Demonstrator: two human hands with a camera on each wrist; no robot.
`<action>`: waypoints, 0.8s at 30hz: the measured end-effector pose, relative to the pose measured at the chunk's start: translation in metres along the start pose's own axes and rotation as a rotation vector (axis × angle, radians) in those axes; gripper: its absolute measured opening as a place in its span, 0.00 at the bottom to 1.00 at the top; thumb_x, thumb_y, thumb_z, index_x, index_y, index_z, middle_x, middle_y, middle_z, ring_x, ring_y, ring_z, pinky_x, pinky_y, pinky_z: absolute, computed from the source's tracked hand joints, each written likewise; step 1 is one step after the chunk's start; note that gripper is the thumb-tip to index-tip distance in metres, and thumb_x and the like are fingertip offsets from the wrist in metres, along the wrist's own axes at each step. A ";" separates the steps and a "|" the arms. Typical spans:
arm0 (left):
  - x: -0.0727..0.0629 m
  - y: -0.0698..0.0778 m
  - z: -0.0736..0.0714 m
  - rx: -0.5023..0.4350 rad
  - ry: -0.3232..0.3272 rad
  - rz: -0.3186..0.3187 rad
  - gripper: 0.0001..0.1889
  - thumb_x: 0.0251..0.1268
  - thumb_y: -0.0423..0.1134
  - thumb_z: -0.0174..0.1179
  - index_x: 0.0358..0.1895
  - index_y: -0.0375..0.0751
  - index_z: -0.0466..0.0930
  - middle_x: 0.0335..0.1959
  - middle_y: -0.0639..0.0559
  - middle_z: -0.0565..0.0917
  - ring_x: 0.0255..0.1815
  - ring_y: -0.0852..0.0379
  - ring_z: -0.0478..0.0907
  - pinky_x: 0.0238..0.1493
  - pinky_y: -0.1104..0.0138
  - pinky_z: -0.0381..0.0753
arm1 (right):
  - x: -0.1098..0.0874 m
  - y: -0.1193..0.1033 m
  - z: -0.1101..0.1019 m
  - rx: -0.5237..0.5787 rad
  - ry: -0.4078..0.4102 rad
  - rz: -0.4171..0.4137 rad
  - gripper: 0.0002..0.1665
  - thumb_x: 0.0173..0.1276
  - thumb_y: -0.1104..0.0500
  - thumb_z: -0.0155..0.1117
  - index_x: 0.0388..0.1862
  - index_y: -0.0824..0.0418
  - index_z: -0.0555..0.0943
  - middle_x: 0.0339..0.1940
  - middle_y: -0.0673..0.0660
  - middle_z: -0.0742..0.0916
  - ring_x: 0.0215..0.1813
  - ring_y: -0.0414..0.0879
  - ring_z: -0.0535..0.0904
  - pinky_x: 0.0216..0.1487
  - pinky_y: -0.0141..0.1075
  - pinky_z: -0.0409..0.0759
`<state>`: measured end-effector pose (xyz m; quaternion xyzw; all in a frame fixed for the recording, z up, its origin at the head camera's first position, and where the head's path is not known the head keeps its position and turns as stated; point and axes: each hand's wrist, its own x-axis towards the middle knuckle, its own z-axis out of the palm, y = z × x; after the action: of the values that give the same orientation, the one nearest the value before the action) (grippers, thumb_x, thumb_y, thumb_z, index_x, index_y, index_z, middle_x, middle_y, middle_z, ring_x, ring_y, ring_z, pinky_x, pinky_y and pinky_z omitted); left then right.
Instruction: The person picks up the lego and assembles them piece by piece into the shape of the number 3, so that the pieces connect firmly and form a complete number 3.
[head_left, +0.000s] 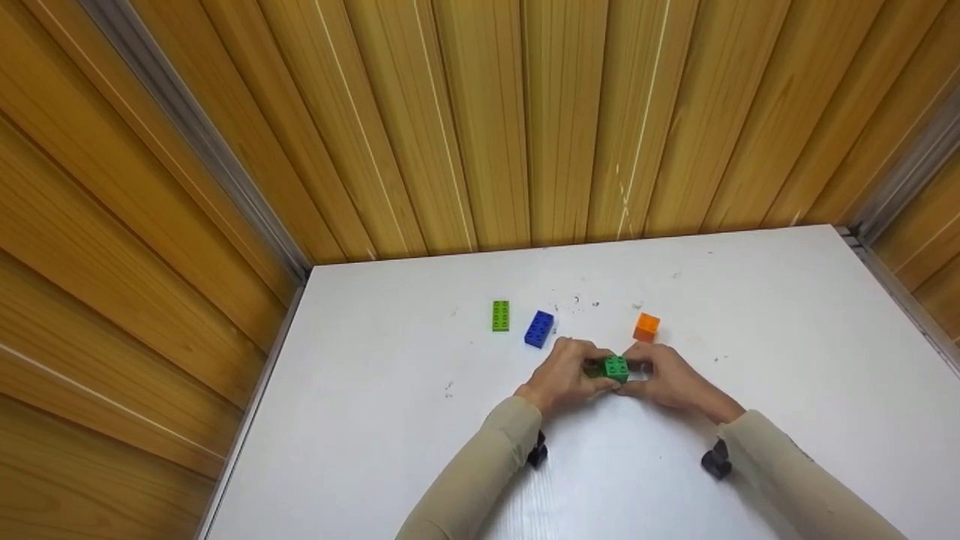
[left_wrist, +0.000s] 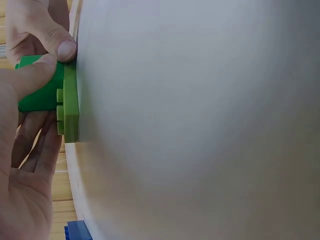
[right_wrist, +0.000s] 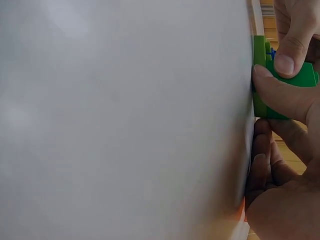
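Note:
Both hands meet over a two-piece brick stack near the middle of the white table. My left hand (head_left: 564, 376) pinches the dark green brick (head_left: 616, 367) between thumb and fingers. That brick sits on a thin light green plate brick (left_wrist: 71, 112), whose studs stick out past one side. From the other side my right hand (head_left: 670, 380) grips the light green plate brick, its thumb against the plate's edge in the right wrist view. The plate's underside looks to be on or just above the tabletop; I cannot tell which.
Beyond the hands lie a blue brick (head_left: 539, 329) and another light green plate brick (head_left: 501, 316), both left of the stack. An orange brick (head_left: 646, 328) stands just behind the right hand. Wood-patterned panels (head_left: 562, 135) rise at the back of the white table (head_left: 360, 420).

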<state>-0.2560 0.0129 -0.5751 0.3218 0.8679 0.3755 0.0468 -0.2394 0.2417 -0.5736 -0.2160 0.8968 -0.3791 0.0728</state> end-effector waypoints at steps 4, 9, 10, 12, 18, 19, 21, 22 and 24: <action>-0.002 0.001 0.001 -0.037 0.023 -0.035 0.20 0.62 0.43 0.80 0.57 0.49 0.92 0.47 0.60 0.93 0.43 0.72 0.82 0.51 0.80 0.79 | 0.000 -0.003 0.000 0.018 0.001 0.022 0.17 0.60 0.57 0.85 0.48 0.52 0.91 0.47 0.49 0.90 0.53 0.49 0.83 0.62 0.51 0.80; -0.004 0.002 0.004 -0.044 0.044 -0.024 0.22 0.61 0.44 0.80 0.59 0.46 0.90 0.53 0.56 0.92 0.48 0.72 0.84 0.54 0.80 0.81 | -0.002 -0.001 0.002 0.030 0.014 0.056 0.21 0.61 0.55 0.85 0.53 0.54 0.90 0.49 0.50 0.91 0.55 0.51 0.85 0.64 0.53 0.81; -0.005 0.002 0.004 -0.036 0.044 -0.027 0.23 0.61 0.44 0.80 0.59 0.45 0.90 0.53 0.56 0.92 0.48 0.72 0.85 0.54 0.80 0.80 | -0.002 0.000 0.003 0.030 0.017 0.061 0.21 0.61 0.55 0.85 0.53 0.54 0.90 0.49 0.50 0.91 0.55 0.50 0.85 0.64 0.51 0.81; -0.006 0.003 0.003 -0.024 0.041 -0.034 0.25 0.61 0.45 0.80 0.61 0.45 0.89 0.54 0.56 0.92 0.50 0.70 0.85 0.55 0.80 0.80 | -0.003 0.001 0.004 0.036 0.018 0.066 0.21 0.61 0.53 0.85 0.53 0.53 0.90 0.49 0.49 0.91 0.55 0.49 0.84 0.62 0.47 0.82; -0.010 0.003 -0.008 -0.038 0.020 -0.039 0.32 0.60 0.49 0.81 0.66 0.39 0.85 0.62 0.49 0.89 0.60 0.61 0.86 0.63 0.72 0.82 | -0.005 0.002 0.004 0.062 0.011 0.067 0.21 0.60 0.54 0.85 0.52 0.53 0.89 0.48 0.49 0.91 0.53 0.47 0.84 0.58 0.38 0.82; -0.011 0.003 -0.010 -0.032 0.021 -0.038 0.34 0.60 0.50 0.81 0.67 0.39 0.84 0.63 0.49 0.88 0.61 0.59 0.86 0.64 0.71 0.82 | -0.005 0.002 0.004 0.061 0.012 0.074 0.21 0.60 0.55 0.85 0.51 0.53 0.89 0.48 0.49 0.90 0.53 0.47 0.84 0.59 0.39 0.82; -0.012 0.002 -0.017 -0.017 0.031 -0.035 0.36 0.59 0.54 0.81 0.67 0.39 0.83 0.64 0.49 0.87 0.63 0.57 0.85 0.64 0.69 0.82 | -0.005 0.002 0.003 0.058 0.014 0.084 0.21 0.59 0.57 0.86 0.51 0.53 0.89 0.48 0.50 0.90 0.53 0.48 0.84 0.60 0.41 0.82; -0.013 0.002 -0.020 -0.011 0.037 -0.033 0.37 0.59 0.55 0.81 0.68 0.39 0.83 0.65 0.49 0.87 0.63 0.55 0.85 0.64 0.69 0.83 | -0.004 0.001 0.003 0.057 0.012 0.090 0.22 0.60 0.57 0.85 0.52 0.53 0.89 0.48 0.50 0.90 0.53 0.48 0.84 0.60 0.42 0.81; -0.014 0.001 -0.025 -0.001 0.050 -0.030 0.39 0.59 0.58 0.80 0.68 0.38 0.83 0.66 0.49 0.87 0.64 0.53 0.85 0.64 0.67 0.83 | -0.004 0.001 0.002 0.057 0.012 0.100 0.22 0.60 0.57 0.85 0.52 0.54 0.89 0.49 0.50 0.90 0.54 0.48 0.84 0.62 0.45 0.81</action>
<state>-0.2528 -0.0106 -0.5586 0.2992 0.8733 0.3833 0.0310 -0.2359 0.2428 -0.5758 -0.1663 0.8958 -0.4017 0.0924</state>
